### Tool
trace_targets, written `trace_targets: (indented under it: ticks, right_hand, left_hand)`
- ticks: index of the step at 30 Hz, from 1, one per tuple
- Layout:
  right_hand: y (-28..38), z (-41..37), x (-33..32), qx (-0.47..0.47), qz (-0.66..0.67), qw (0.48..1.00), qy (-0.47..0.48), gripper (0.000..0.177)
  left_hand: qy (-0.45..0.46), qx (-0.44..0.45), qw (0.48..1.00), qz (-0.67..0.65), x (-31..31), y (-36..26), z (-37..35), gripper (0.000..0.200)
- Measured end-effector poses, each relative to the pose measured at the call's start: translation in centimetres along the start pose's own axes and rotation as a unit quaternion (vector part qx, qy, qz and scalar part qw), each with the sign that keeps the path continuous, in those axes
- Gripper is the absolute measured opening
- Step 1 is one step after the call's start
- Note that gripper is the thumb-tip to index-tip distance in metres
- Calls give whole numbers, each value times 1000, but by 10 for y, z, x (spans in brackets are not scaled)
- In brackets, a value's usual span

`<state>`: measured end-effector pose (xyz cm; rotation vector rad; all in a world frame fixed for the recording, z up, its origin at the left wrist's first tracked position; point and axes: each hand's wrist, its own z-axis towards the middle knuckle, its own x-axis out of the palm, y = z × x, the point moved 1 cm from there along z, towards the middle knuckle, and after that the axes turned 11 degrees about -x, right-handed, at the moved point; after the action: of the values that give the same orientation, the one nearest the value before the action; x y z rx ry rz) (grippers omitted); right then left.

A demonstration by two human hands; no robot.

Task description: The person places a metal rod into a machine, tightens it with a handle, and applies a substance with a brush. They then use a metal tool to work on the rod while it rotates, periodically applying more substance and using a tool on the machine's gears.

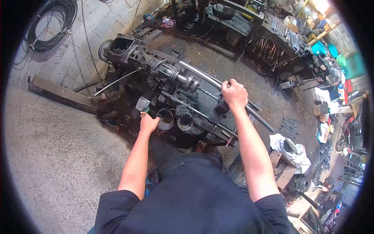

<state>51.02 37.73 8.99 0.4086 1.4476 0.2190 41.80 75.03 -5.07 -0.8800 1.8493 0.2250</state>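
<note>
A greasy threading or turning machine (171, 72) stands in front of me, with a round chuck-like head (191, 83) and a thin metal rod (208, 94) running out to the right. My right hand (234, 94) is closed at the long metal bar (202, 75) that lies along the machine's far side. To the left, my left hand (149, 123) has its fingers curled round a small green part below a grey block-shaped piece (142, 104). What exactly that piece is does not show. Two round pans (165, 119) sit just right of my left hand.
Dark metal shavings (202, 105) lie around the machine bed. A steel beam (62, 95) rests at the left, below coiled cable (52, 23) on the wall. Several rods (288, 126) and a white sack (290, 152) are on the right floor. A workbench (269, 29) stands behind.
</note>
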Motion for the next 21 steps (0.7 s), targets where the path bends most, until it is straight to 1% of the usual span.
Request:
trace_targets:
  ticks: [5,11,13,21]
  right_hand:
    - [-1,-2,3,3,-7,1000,-5,40]
    - [0,-1,1,-2,1,1000,-7,40]
    - [1,-1,1,2,1,1000,-11,39]
    - [0,-1,3,1,-1,1000,-9,39]
  left_hand:
    - [0,8,1000,-3,2,3,0,108]
    - [-2,-3,1000,-3,2,-1,-1,109]
    - [31,-12,999,-12,0,-2,-3,113]
    - [19,-2,1000,2,4,4,1,113]
